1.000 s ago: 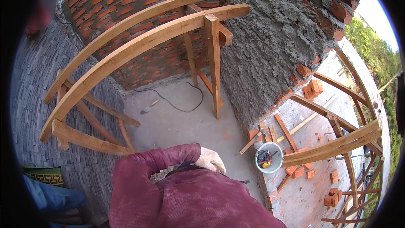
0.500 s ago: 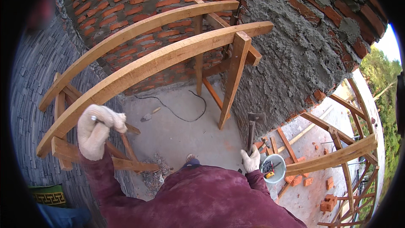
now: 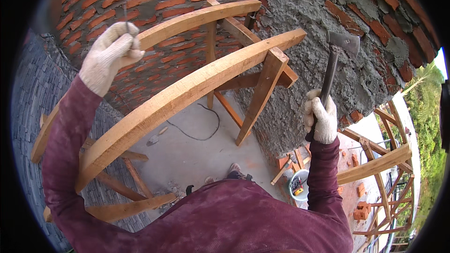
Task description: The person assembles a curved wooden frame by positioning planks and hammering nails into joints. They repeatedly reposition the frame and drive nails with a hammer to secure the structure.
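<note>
My left hand, in a white knit glove, is raised at the upper left. Its fingers are pinched round a thin nail that points upward. Behind that hand runs the farther curved wooden beam; whether the glove touches it I cannot tell. The nearer curved beam crosses the middle, between my arms. At the right, my gloved right hand is closed round the dark handle of a hatchet, held upright with its head at the top. The hatchet stands apart from the beams, in front of the rough mortar.
Upright posts and crosspieces carry the beams. A mortared brick wall rises behind. Below lie a trowel and a black cable. A pale bucket holds nails and a yellow tool. Another timber frame stands right.
My left hand has risen from the near beam's lower end toward the far beam, nail in its fingers. My right hand has lifted the hatchet up from beside the bucket.
</note>
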The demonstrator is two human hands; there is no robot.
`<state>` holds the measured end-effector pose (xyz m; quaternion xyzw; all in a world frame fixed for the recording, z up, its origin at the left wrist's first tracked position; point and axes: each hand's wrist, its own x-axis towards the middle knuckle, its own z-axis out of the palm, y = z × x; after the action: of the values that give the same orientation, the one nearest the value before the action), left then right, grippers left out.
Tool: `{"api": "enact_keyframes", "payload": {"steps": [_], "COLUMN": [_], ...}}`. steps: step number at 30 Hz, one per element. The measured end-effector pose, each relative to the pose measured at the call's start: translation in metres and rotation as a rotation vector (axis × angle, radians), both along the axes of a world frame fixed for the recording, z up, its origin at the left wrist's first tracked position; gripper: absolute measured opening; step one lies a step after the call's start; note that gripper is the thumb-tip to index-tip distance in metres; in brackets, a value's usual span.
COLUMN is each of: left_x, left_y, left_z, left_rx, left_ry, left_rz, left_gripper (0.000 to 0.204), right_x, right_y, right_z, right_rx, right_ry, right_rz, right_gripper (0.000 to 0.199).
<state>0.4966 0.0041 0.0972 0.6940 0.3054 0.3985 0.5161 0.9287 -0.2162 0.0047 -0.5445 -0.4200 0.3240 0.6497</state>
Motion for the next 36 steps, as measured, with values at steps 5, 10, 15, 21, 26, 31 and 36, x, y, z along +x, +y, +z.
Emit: {"api": "enact_keyframes", "payload": {"steps": [5, 10, 15, 21, 26, 31, 36], "left_x": [0.118, 0.216, 0.268, 0.287, 0.288, 0.286, 0.284], "left_y": [0.058, 0.108, 0.134, 0.139, 0.121, 0.119, 0.117], "left_z": [-0.039, -0.080, -0.113, -0.146, -0.131, -0.127, -0.131], "left_rx": [-0.193, -0.392, -0.634, -0.506, -0.845, -0.781, -0.761], "left_ry": [0.029, -0.071, -0.163, -0.283, -0.274, -0.214, -0.223], "left_rz": [-0.095, -0.234, -0.308, -0.476, -0.406, -0.425, -0.427], "left_gripper": [0.021, 0.024, 0.029, 0.023, 0.026, 0.022, 0.020], "right_x": [0.010, 0.045, 0.078, 0.074, 0.065, 0.066, 0.051], "right_y": [0.024, 0.046, 0.076, 0.132, 0.186, 0.246, 0.283], "right_z": [0.047, 0.088, 0.135, 0.196, 0.221, 0.226, 0.234], "right_rx": [0.143, -0.045, -0.381, -0.411, -0.533, -0.621, -0.672], "right_ry": [-0.010, -0.242, -0.747, -1.089, -1.369, -1.333, -1.356], "right_rz": [0.151, 0.053, 0.044, 0.108, 0.296, 0.511, 0.656], "right_gripper": [0.045, 0.050, 0.055, 0.062, 0.072, 0.078, 0.081]}}
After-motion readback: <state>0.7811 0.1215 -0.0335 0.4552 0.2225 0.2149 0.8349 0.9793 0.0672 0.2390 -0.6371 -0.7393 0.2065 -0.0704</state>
